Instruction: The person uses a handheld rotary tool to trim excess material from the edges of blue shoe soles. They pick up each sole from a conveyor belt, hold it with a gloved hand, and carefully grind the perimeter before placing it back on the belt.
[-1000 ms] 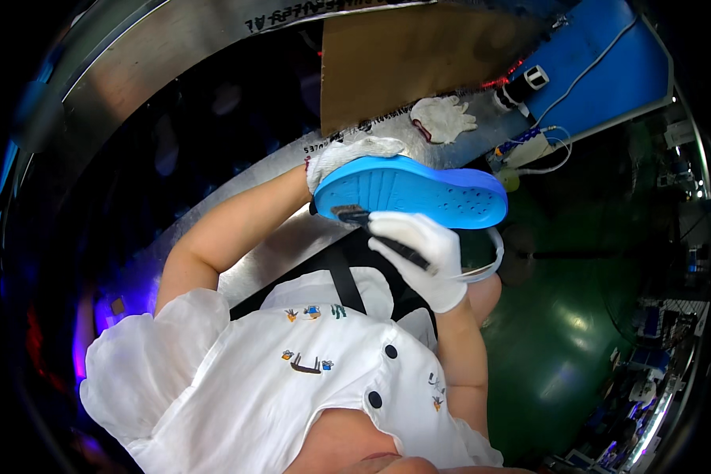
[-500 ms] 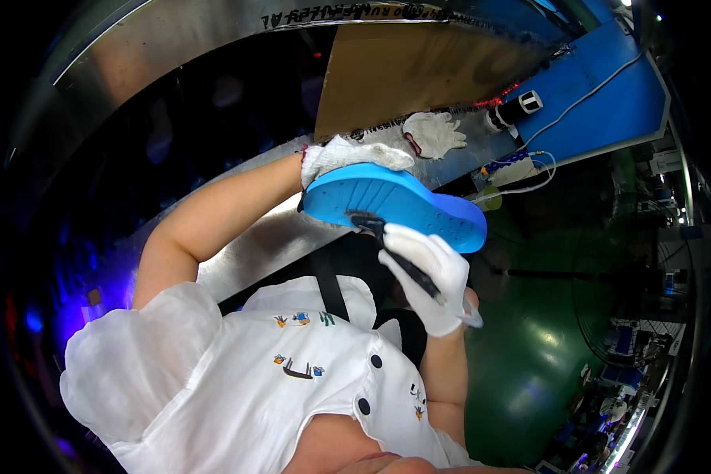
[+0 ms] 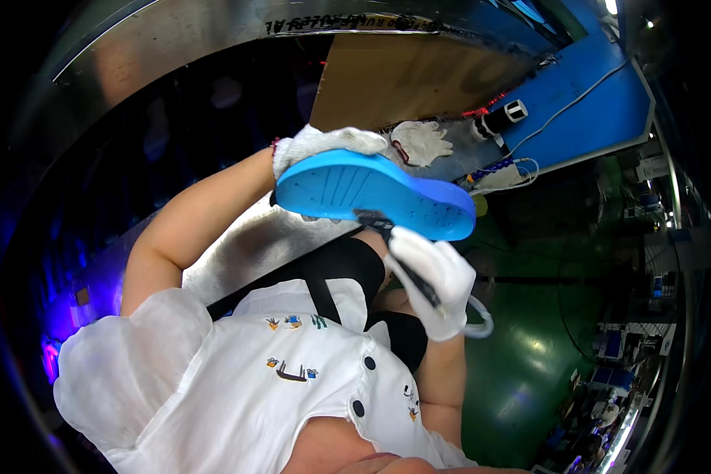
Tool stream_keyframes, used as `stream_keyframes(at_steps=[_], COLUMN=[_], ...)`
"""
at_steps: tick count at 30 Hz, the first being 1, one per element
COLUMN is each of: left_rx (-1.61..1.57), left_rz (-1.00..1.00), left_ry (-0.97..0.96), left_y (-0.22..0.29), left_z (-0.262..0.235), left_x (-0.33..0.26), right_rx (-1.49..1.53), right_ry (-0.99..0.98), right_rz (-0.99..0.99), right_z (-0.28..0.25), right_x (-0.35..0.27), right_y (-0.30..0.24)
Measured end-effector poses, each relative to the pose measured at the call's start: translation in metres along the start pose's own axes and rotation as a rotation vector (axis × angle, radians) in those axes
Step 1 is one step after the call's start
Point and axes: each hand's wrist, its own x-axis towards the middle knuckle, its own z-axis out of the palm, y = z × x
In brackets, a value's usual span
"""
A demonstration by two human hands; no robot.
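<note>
A blue shoe sole (image 3: 375, 193) is held up in front of me, tilted, with its grooved and dotted face toward me. My left hand (image 3: 328, 146), in a white knit glove, is closed round the sole's upper left edge; its fingers are partly hidden behind it. My right hand (image 3: 434, 276), in a smooth white glove, is closed on a black-handled brush (image 3: 379, 225). The brush's head lies at the sole's lower edge, near the middle. A pale loop (image 3: 480, 320) hangs at my right wrist.
Beyond the sole, a spare white glove (image 3: 421, 142) lies on a metal bench beside a cardboard sheet (image 3: 419, 75). A black-and-white cylinder (image 3: 504, 118) and a cable are next to a blue panel (image 3: 569, 118). Green floor (image 3: 521, 340) shows at the right.
The sole and my left hand have shifted left and slightly up in the view. The brush head has moved rightward along the sole, closer to its lower edge.
</note>
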Motion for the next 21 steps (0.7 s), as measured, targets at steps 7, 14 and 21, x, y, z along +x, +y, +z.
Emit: stream_keyframes(at_steps=[7,14,21], left_rx=[-0.197,-0.468,-0.784], left_rz=[-0.08,-0.141,0.405], left_ry=[0.007,-0.08,-0.34], left_y=[0.007,-0.014,0.001], left_z=[-0.002,-0.022,-0.021], left_x=[-0.017,-0.035,-0.101], right_rx=[0.026,0.146,0.688], right_ry=[0.041,0.066,0.217], right_rz=[-0.027,0.069,0.103], right_z=[-0.008,-0.008,0.01], right_x=[-0.001,0.009,-0.005], right_y=[0.01,0.022,0.023])
